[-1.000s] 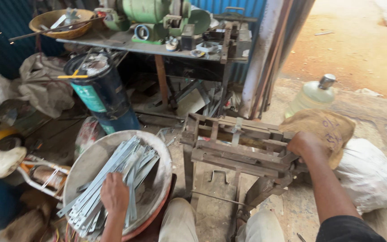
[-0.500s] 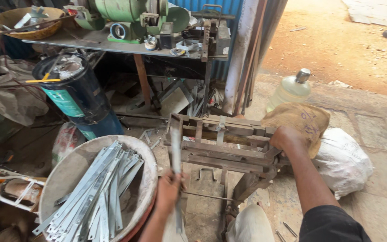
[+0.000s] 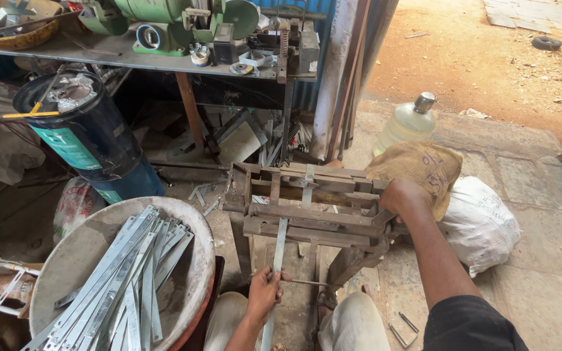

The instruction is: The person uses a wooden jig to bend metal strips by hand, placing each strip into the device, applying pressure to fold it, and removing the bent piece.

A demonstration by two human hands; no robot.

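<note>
I am watching my left hand [image 3: 265, 291] gripping a long flat metal strip [image 3: 280, 246], fingers clenched around its lower part, low between the knees. The strip is running up from that hand and passing into the rusty metal press frame [image 3: 307, 208] standing in front of me. My right hand [image 3: 403, 196] is closing over the right end of the frame, where a brown sack cloth [image 3: 421, 168] is lying bunched over it; what sits under the palm I cannot tell.

To my left a wide, worn round basin [image 3: 200, 260] is holding a heap of similar metal strips [image 3: 125, 279], lying slanted and overlapping, some sticking out past its lower rim. Behind it a dark blue drum [image 3: 92, 143] is standing upright with crumpled grey material and a yellow-handled tool showing at its open top. Up on the workbench [image 3: 131, 58], a shallow bowl [image 3: 17, 40] is carrying metal scraps. Beyond the sack cloth a pale plastic bottle [image 3: 408, 123] with a metal cap is standing, and a filled white bag [image 3: 482, 221] is resting just beside the frame.
</note>
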